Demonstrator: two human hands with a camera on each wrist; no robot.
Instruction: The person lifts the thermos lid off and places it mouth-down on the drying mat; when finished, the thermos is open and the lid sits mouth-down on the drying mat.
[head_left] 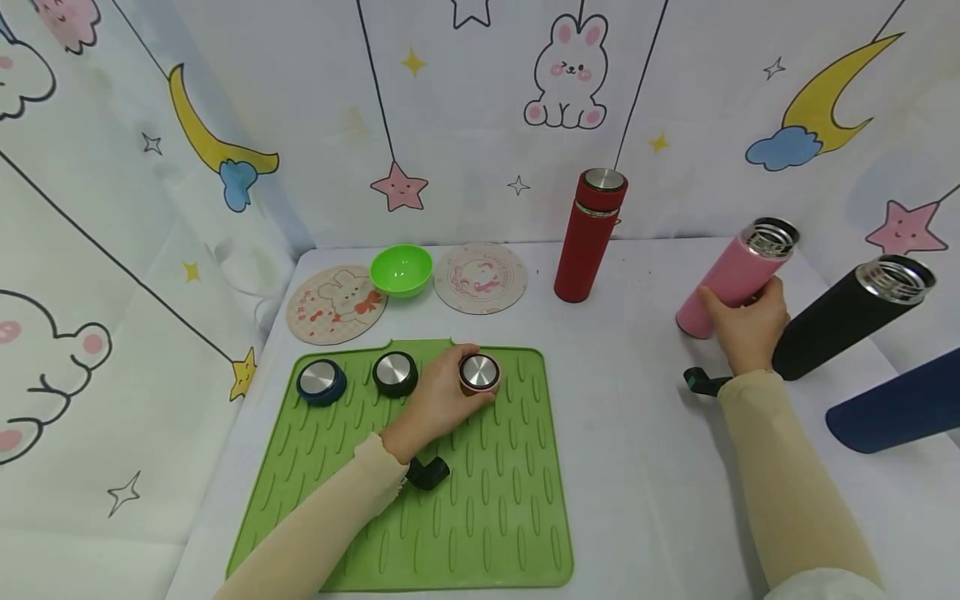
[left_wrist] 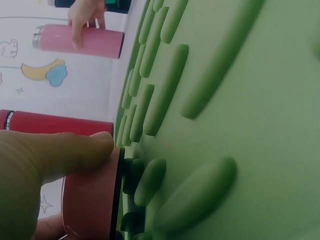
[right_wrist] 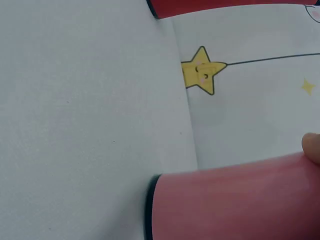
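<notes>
My left hand (head_left: pixel 437 402) holds a pink bottle lid (head_left: pixel 478 373) with a silver top at the upper right of the green ridged mat (head_left: pixel 487 517). In the left wrist view, the lid's dark rim (left_wrist: pixel 118 195) is at the ridges; whether it touches them I cannot tell. Two more lids stand on the mat to the left, a black one (head_left: pixel 394 373) and a navy one (head_left: pixel 321 382). With my right hand (head_left: pixel 752 329) I grip a lidless pink thermos bottle (head_left: pixel 731 275) on the white table. Its base also shows in the right wrist view.
Right of my right hand stand a lidless black thermos (head_left: pixel 840 321) and a navy thermos (head_left: pixel 900 404), partly cut off. A red thermos (head_left: pixel 591 237) with its lid on stands at the back. Behind the mat are a green bowl (head_left: pixel 401 271) and two round coasters (head_left: pixel 480 279).
</notes>
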